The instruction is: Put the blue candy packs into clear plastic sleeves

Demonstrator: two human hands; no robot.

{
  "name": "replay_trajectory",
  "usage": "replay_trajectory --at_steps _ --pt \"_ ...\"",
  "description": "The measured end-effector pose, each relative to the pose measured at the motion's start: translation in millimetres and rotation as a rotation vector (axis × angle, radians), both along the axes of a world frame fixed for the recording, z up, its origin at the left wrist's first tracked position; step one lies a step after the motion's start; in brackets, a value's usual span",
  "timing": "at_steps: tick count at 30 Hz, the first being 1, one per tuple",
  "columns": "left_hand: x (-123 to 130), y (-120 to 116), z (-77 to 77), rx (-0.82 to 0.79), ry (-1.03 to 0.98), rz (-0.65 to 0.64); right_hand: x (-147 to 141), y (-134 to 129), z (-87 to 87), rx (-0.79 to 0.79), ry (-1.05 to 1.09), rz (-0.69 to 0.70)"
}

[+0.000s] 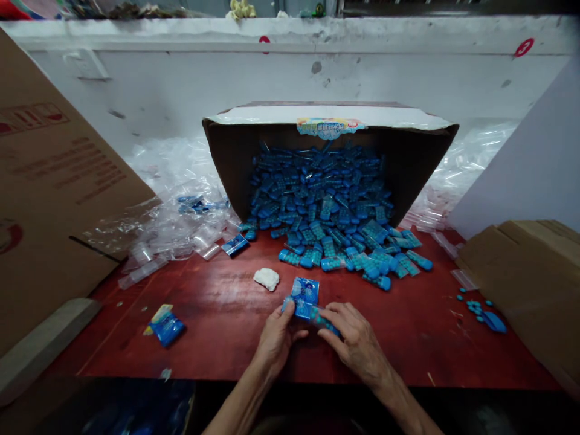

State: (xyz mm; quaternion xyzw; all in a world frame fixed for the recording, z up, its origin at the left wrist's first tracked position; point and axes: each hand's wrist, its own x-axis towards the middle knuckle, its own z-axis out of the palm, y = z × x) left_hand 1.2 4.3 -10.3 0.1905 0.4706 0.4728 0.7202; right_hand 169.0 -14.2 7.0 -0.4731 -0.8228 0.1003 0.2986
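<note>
My left hand [277, 335] pinches the edge of a blue printed sleeve [302, 309] between thumb and fingers. My right hand [351, 335] grips a small clear bottle of blue-green beads [322, 320], whose far end meets the sleeve. Whether the bottle is inside the sleeve I cannot tell. Just beyond my fingers, a flat stack of blue printed sleeves [306, 289] lies on the red table, partly covered by the held one. A white lump [266, 278] rests to the left of that stack.
An open carton [417, 154] on its side spills bead bottles [317, 205] onto the red table [217, 326]. Clear plastic sleeves [176, 175] heap behind. Blue packets [167, 327] lie left; loose beads [475, 309] lie right. Cardboard boxes [58, 181] flank both sides.
</note>
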Motion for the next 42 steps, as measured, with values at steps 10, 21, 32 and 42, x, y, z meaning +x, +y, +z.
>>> replay_trajectory --at_steps 10,21,32,42 --pt "6.9 -2.0 -0.3 0.023 0.077 -0.027 -6.7 -1.5 -5.5 0.047 -0.024 -0.016" --pt "-0.4 5.2 8.0 -0.037 -0.191 -0.148 -17.8 -2.1 0.0 -0.499 0.676 0.114" --pt "-11.8 1.5 13.0 -0.014 -0.333 -0.471 -4.7 13.8 -11.0 -0.946 0.898 0.331" --pt "2.4 -7.2 18.5 0.038 -0.354 -0.422 -8.0 18.6 -27.2 -1.006 1.143 0.488"
